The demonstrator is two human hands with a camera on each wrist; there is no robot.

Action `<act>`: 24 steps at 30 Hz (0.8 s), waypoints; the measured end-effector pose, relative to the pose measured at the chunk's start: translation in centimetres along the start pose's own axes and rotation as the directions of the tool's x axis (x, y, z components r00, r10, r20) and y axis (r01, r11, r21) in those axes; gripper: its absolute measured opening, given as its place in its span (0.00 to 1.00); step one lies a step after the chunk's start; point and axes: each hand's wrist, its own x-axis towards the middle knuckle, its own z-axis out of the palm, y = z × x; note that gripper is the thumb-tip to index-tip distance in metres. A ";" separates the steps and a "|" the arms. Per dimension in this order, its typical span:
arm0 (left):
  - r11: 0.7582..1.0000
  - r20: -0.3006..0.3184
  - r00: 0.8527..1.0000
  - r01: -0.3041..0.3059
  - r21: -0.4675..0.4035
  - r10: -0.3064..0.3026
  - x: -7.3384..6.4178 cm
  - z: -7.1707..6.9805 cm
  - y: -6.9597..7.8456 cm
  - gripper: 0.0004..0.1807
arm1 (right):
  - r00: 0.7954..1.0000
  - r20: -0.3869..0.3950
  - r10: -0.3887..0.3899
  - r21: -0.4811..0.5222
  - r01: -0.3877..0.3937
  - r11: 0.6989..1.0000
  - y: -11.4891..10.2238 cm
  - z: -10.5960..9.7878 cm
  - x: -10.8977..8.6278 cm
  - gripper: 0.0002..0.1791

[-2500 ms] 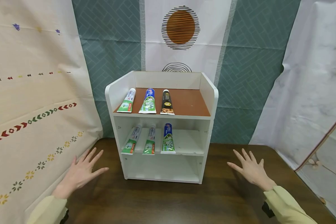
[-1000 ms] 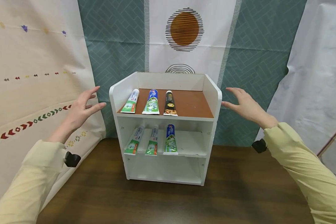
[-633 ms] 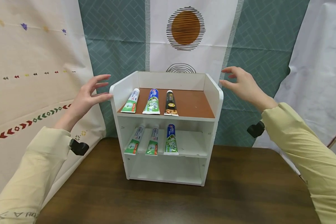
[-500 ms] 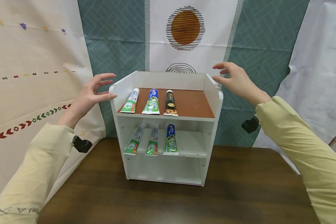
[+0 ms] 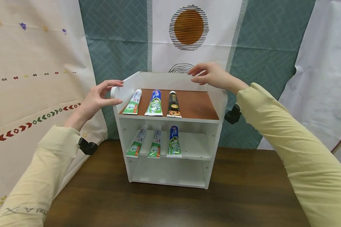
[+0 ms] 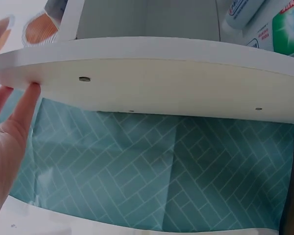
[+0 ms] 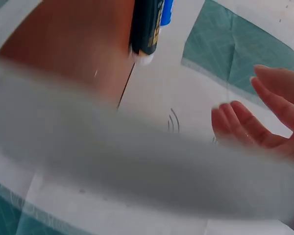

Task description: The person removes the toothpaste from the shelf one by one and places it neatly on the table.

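My left hand (image 5: pixel 95 98) holds the upper left side panel of a white three-tier shelf (image 5: pixel 166 121). In the left wrist view, fingertips (image 6: pixel 33 90) touch the panel's outer face. My right hand (image 5: pixel 211 75) hovers over the back right of the top tier, its fingers loosely bent and holding nothing. Below and left of it lies a black toothpaste tube (image 5: pixel 173 104). Beside that are a blue-green toothpaste tube (image 5: pixel 154 104) and a white-green toothpaste tube (image 5: pixel 133 102). The middle tier bears two white-green tubes (image 5: pixel 137 142) (image 5: pixel 155 143) and one blue-green tube (image 5: pixel 174 142).
The shelf stands on a dark brown wooden table (image 5: pixel 170 205). Raised side panels and a back panel (image 5: pixel 173 81) enclose the brown top tier. Behind hangs a teal and white cloth (image 5: pixel 267 63); patterned pale cloth (image 5: pixel 39 82) flanks the left.
Both hands have risen from beside the shelf. The left has come onto the left side panel. The right has crossed the right panel and moved left over the top tier. The tubes stay put.
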 end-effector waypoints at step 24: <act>0.983 -0.057 0.996 -0.074 -0.171 0.065 -0.4 0.2 -1.4 0.22 | 0.916 0.380 0.128 0.114 -0.183 0.976 -0.6 5.7 2.3 0.23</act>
